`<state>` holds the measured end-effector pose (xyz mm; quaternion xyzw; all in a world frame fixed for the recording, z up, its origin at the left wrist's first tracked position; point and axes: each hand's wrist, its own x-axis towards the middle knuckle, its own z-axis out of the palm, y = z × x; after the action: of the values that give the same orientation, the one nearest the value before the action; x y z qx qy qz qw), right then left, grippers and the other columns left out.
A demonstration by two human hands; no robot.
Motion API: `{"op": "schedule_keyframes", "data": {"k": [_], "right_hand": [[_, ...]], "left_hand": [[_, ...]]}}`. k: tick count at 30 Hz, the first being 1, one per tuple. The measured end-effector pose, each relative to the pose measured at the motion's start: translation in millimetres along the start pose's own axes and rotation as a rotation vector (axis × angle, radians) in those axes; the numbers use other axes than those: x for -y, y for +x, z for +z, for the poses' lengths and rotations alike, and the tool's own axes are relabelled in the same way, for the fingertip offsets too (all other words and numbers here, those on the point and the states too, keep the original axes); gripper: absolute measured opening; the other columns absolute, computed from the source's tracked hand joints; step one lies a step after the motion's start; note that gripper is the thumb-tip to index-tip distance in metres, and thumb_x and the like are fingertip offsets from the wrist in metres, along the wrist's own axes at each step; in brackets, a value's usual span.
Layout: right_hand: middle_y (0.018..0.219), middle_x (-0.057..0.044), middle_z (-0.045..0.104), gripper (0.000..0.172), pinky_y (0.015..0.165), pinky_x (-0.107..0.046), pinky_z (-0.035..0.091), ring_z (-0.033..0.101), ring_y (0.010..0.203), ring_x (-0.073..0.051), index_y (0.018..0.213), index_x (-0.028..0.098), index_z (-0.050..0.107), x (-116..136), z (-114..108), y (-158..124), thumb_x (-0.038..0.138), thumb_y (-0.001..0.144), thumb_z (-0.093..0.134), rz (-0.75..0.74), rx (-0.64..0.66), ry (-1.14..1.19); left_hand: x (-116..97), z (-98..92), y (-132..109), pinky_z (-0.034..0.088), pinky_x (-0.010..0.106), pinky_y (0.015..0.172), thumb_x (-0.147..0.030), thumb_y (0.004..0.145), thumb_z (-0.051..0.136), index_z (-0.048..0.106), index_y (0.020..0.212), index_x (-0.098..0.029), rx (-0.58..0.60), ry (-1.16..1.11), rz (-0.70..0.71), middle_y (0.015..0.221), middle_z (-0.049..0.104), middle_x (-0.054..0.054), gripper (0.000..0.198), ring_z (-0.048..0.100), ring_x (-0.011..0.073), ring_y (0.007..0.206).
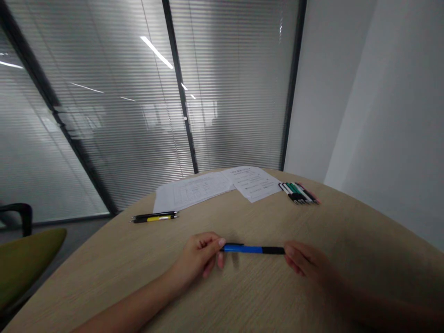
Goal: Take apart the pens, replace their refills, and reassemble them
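My left hand [203, 252], thumb and fingers pressed together, pinches the clip end of a blue-and-black pen [246, 249]; my right hand [307, 259], dimmer, pinches the tip of its black grip [273, 250]; the pen lies level between them, above the wooden table [215, 296]; I judge it light, stiff and hardly fragile, its blue barrel likely slick, the dark grip probably the surer hold; beyond are two pens [154, 217] at left, printed sheets [197, 189], and a row of pens [298, 193] at right.
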<state>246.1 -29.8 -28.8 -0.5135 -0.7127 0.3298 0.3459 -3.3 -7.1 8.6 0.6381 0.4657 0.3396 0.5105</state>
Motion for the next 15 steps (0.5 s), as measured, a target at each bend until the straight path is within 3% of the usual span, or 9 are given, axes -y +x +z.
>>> {"op": "schedule_keyframes", "data": {"k": [4, 6, 10, 15], "right_hand": [[0.053, 0.002, 0.042, 0.043, 0.047, -0.022, 0.031, 0.038, 0.049, -0.01, 0.056, 0.02, 0.04, -6, 2, -1, 0.055, 0.079, 0.029, -0.028, -0.04, -0.025], [0.053, 0.002, 0.043, 0.042, 0.047, -0.022, 0.032, 0.039, 0.048, -0.01, 0.055, 0.02, 0.04, -6, 2, 1, 0.054, 0.078, 0.031, -0.011, -0.036, -0.005], [0.05, 0.003, 0.042, 0.043, 0.045, -0.022, 0.032, 0.039, 0.045, -0.009, 0.056, 0.02, 0.041, -1, 1, 6, 0.058, 0.075, 0.034, 0.115, -0.052, 0.124], [0.049, 0.003, 0.042, 0.045, 0.043, -0.022, 0.033, 0.04, 0.043, -0.009, 0.057, 0.019, 0.044, -3, 1, 10, 0.061, 0.071, 0.038, 0.222, -0.099, 0.255]], "left_hand": [[3, 1.2, 3, 0.012, 0.017, 0.029, -0.051, 0.069, 0.05, 0.045, 0.051, -0.015, 0.077, -0.063, -0.094, 0.041, 0.053, -0.003, 0.041, 0.026, 0.0014, 0.024], [5, 3.5, 3, 0.012, 0.017, 0.029, -0.05, 0.071, 0.05, 0.049, 0.057, -0.014, 0.073, -0.087, -0.113, 0.041, 0.053, -0.003, 0.039, 0.027, 0.0017, 0.024], [7, 9.9, 2, 0.019, 0.017, 0.031, -0.048, 0.073, 0.05, 0.053, 0.09, -0.013, 0.016, -0.166, -0.065, 0.049, 0.058, -0.002, 0.039, 0.036, 0.0049, 0.028], [6, 11.8, 1, 0.027, 0.018, 0.039, -0.045, 0.064, 0.062, 0.054, 0.088, -0.014, -0.009, -0.177, -0.017, 0.066, 0.061, 0.0, 0.041, 0.042, 0.0044, 0.038]]}}
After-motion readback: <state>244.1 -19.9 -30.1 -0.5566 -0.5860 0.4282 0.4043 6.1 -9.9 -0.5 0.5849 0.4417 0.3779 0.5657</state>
